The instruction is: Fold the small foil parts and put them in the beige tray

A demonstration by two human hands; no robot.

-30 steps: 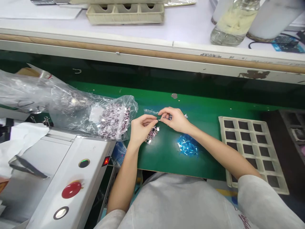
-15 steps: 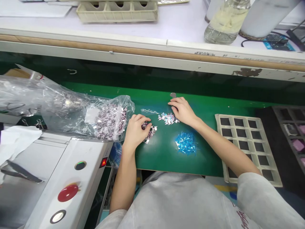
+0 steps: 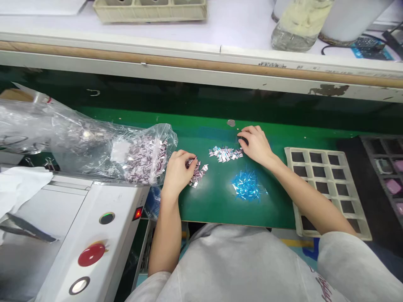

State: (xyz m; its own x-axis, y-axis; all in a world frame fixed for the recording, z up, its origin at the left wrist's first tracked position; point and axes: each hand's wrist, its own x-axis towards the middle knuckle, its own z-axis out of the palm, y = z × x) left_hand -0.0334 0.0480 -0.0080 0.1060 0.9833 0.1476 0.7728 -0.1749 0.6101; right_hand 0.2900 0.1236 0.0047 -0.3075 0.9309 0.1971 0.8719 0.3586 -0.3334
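My left hand (image 3: 177,172) curls its thumb and fingers around part of a pile of small silvery-brown metal pieces (image 3: 197,174) on the green mat. My right hand (image 3: 256,144) is bent inward with thumb and fingertips close together; what they hold, if anything, is too small to make out. A faint bluish see-through strip (image 3: 216,132) runs along the mat up to those fingertips. Just below it lies a flat cluster of shiny pieces with bluish film (image 3: 225,154). Closer to my body is a heap of blue film slivers (image 3: 247,186).
A clear bag of metal pieces (image 3: 145,159) lies left. Beside it stands a white machine (image 3: 118,201) with a red button (image 3: 91,254). At right are a cream compartment tray (image 3: 338,207) and a black tray (image 3: 355,167). Overhead, a shelf (image 3: 220,63) carries a glass bottle (image 3: 292,35).
My right hand has moved right, away from the shiny cluster. The glinting line on the mat no longer shows, and a faint bluish strip is visible. My left hand stays at its pile.
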